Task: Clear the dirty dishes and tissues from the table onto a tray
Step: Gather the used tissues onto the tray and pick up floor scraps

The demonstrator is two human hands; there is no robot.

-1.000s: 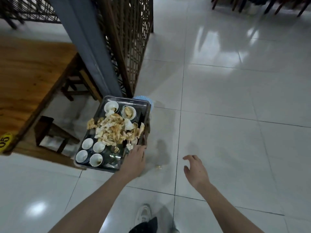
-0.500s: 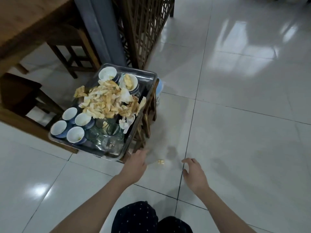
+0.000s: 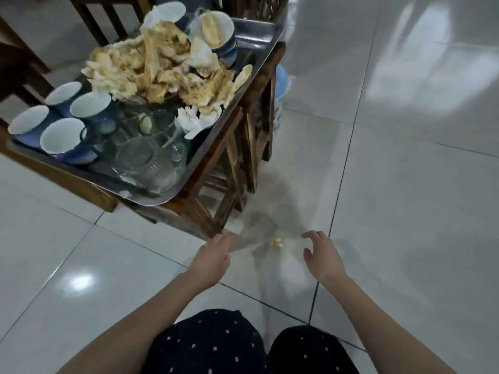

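1. Tray [image 3: 259,31]: a steel tray sits on a wooden stool [image 3: 237,157], up and to the left of both hands, and it is loaded.
2. Tissues [image 3: 151,66], crumpled and stained yellow-brown, are heaped across the middle of the tray. A few white ones lie at its right rim.
3. Four cups [image 3: 62,134], blue outside and white inside, stand upright and close together at the tray's near left corner.
4. Clear glasses [image 3: 151,157] are bunched just right of the cups, at the near edge. The tissue heap reaches over the farthest of them.
5. Bowls [image 3: 216,31] with blue outsides are at the far end. The right one sits on a stack and has a tissue in it.
6. One small yellowish scrap [image 3: 277,242] lies on the pale tiled floor [image 3: 405,184], off the tray, near the stool's front leg.
7. Left hand [image 3: 213,256] reaches low towards the foot of that leg, fingers stretched and loose, nothing in it. It is blurred, so I cannot tell whether it touches the leg.
8. Right hand [image 3: 322,256] is just right of the scrap, fingers spread and lightly bent, thumb apart, nothing in it. It does not touch the scrap.
9. The scrap lies between the two hands, which are apart.
10. Knees [image 3: 216,344] in dark dotted cloth show at the bottom edge.
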